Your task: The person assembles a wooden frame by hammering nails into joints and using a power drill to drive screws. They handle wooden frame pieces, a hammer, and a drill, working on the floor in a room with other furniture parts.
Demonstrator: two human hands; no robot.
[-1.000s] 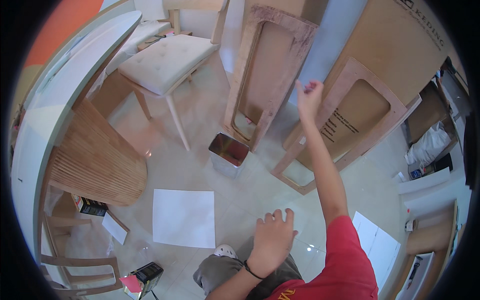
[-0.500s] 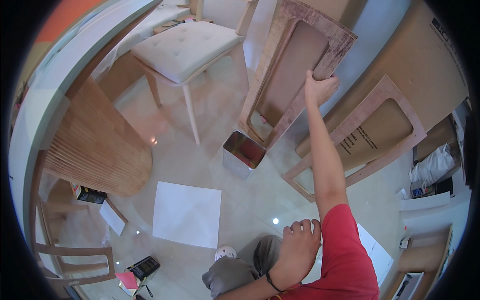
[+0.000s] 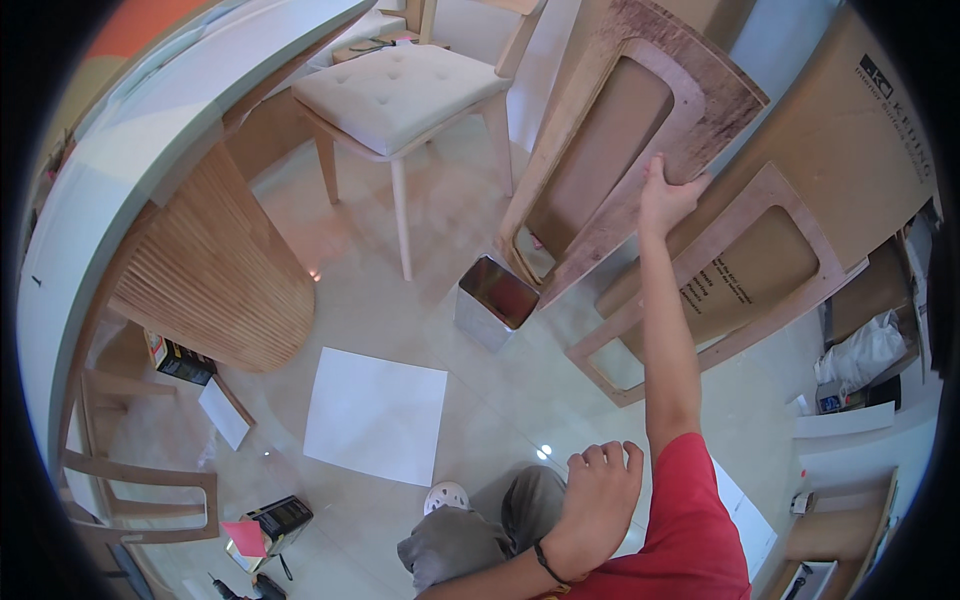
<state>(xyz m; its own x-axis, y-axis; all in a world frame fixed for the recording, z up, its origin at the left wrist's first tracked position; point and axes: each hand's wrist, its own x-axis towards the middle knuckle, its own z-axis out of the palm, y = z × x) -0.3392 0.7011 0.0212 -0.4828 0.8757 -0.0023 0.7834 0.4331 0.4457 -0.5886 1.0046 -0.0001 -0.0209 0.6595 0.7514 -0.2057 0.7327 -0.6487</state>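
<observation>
Gripping the right rail of the taller wooden frame [image 3: 622, 216], the right hand [image 3: 668, 205] has its thumb on the front face and its other fingers curled round the outer edge; one second ago it hung in the air, apart from the wood. That rail now shows broader than half a second ago. Whether one panel or two stand stacked there is hard to tell. The left hand [image 3: 600, 505], back up and fingers bent, is nearer the right arm than a second ago; its palm is hidden, so I cannot tell whether it holds anything.

Counted: two cut-out frames, the shorter wooden frame [image 3: 800, 215] leaning against brown cardboard [image 3: 870, 140]; one open metal tin [image 3: 485, 322]; one cushioned chair [image 3: 400, 95]; one white sheet [image 3: 375, 415].

The taller frame's foot comes down just beside the tin. Tiled floor [image 3: 520, 400] runs from the sheet's right edge to the shorter frame's lower corner, and up between tin and chair legs.
</observation>
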